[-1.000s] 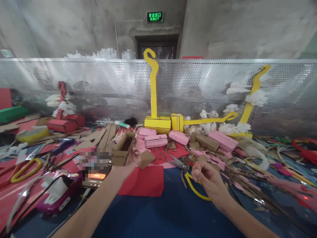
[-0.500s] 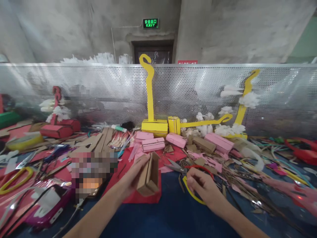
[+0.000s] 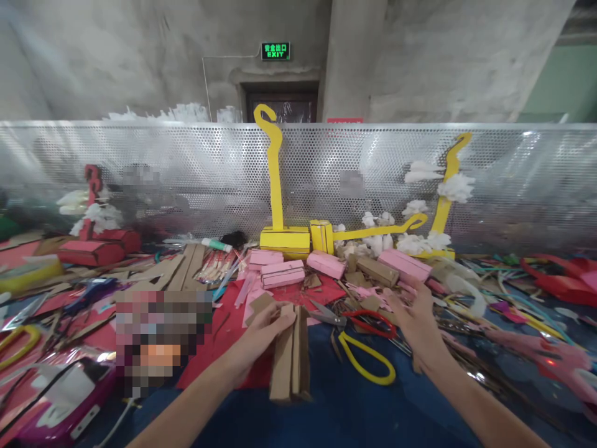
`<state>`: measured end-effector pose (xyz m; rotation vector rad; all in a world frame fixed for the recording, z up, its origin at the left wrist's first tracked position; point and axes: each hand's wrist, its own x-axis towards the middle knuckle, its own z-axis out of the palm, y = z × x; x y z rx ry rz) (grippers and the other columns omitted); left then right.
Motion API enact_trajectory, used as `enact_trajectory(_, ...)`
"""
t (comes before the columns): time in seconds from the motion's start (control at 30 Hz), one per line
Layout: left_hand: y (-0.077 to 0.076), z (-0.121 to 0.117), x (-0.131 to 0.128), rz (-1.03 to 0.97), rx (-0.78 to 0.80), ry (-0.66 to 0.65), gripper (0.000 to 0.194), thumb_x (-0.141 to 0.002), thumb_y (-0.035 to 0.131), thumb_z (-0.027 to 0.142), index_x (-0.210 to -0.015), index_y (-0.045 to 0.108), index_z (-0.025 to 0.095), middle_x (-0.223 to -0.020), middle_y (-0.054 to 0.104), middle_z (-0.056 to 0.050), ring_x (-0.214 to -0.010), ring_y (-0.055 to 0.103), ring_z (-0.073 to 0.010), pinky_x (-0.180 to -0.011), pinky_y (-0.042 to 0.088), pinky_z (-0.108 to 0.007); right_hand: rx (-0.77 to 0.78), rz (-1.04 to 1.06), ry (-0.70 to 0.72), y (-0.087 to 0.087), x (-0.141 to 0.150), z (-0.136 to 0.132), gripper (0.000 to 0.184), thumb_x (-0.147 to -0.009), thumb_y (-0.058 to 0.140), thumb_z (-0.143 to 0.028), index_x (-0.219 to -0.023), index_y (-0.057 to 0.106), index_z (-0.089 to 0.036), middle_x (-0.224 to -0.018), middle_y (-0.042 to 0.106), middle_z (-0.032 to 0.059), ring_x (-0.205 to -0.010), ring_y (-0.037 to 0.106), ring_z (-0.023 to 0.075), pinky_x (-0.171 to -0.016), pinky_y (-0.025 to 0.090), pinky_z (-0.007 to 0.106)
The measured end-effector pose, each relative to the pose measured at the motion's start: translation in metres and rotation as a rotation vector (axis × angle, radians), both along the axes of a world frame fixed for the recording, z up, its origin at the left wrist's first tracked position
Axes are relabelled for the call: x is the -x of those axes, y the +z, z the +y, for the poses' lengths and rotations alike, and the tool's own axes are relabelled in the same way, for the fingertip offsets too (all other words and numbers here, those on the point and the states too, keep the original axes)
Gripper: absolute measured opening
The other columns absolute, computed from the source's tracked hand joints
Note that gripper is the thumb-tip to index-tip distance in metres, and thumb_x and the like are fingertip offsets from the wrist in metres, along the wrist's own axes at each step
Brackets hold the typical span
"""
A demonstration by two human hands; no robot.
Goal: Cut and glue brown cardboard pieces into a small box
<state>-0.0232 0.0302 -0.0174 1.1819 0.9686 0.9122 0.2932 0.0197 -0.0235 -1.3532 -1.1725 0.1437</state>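
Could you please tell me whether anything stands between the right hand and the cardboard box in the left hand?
Scissors lie between the right hand and the cardboard box that the left hand holds; nothing raised is visible there.

Slim, bare forearms [image 3: 200,389] narrow into a bare left hand [image 3: 264,328] and bare right hand [image 3: 416,318].

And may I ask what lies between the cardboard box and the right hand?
In the head view, red-and-yellow-handled scissors and a brown scrap lie between the cardboard box and right hand.
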Motion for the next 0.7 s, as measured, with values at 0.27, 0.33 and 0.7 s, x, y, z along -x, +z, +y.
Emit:
enact_trajectory(0.27, -0.003, -0.007, -0.012, -0.303, -0.050, -0.043, 0.048, -0.084, 0.076, 0.043, -0.126, 0.059, 0.029, -0.117, 0.068, -0.005, -0.102, 0.065, -0.0203, -0.079, 0.052, -0.028, 0.338, -0.102, 0.781, 0.007, 0.077, -0.057, 0.045, -0.098, 0.051, -0.053, -0.134, 0.052, -0.025, -0.103, 0.068, 0.0071, -0.091, 0.066, 0.0222, -0.083, 0.055, 0.035)
enact_trajectory(0.33, 0.001, -0.011, -0.013, -0.375, -0.065, -0.079, 0.047, -0.085, 0.076, 0.040, -0.127, 0.057, 0.031, -0.117, 0.067, -0.004, -0.102, 0.065, -0.0219, -0.080, 0.054, -0.031, 0.372, -0.096, 0.852, 0.006, 0.087, -0.066, 0.052, -0.098, 0.053, -0.050, -0.143, 0.044, -0.027, -0.102, 0.068, 0.0067, -0.090, 0.066, 0.0226, -0.080, 0.056, 0.036)
enact_trajectory(0.7, -0.013, 0.006, -0.003, 0.074, -0.490, -0.013, 0.041, -0.093, 0.061, 0.048, -0.130, 0.055, 0.029, -0.133, 0.063, -0.007, -0.125, 0.059, -0.0255, -0.104, 0.048, -0.039, 0.322, -0.166, 0.694, -0.004, 0.079, -0.054, 0.025, -0.095, 0.053, -0.029, -0.116, 0.062, -0.020, -0.077, 0.057, -0.0013, -0.071, 0.056, 0.0159, -0.066, 0.047, 0.028)
